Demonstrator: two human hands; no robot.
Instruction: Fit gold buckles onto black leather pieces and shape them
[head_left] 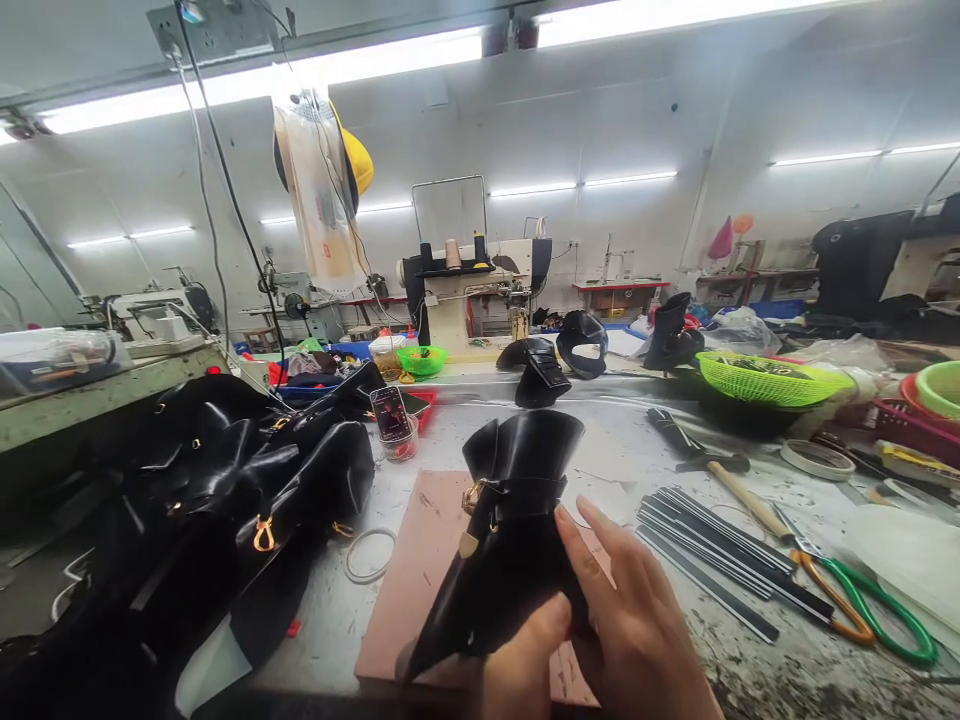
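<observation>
A black leather boot upper [517, 550] stands tilted over a pinkish board [405, 560], its flared top away from me. A strap with gold-coloured metal fittings crosses it. My left hand [521, 660] grips its near end, thumb on top; most of those fingers are hidden underneath. Along the upper's right edge lies my right hand [637, 600], index and middle fingers stretched out and apart. The index fingertip touches the edge by the strap, while the right thumb is hidden. To the left is a heap of similar black leather pieces [247, 470] with gold-coloured fittings.
Black strips [712, 550], scissors [862, 600] with green and orange handles, and a hammer [750, 500] lie at right. Behind them sits a green basket [772, 380]. A phone [388, 412] leans on a tub [401, 445]. A sewing machine [472, 290] stands at the back.
</observation>
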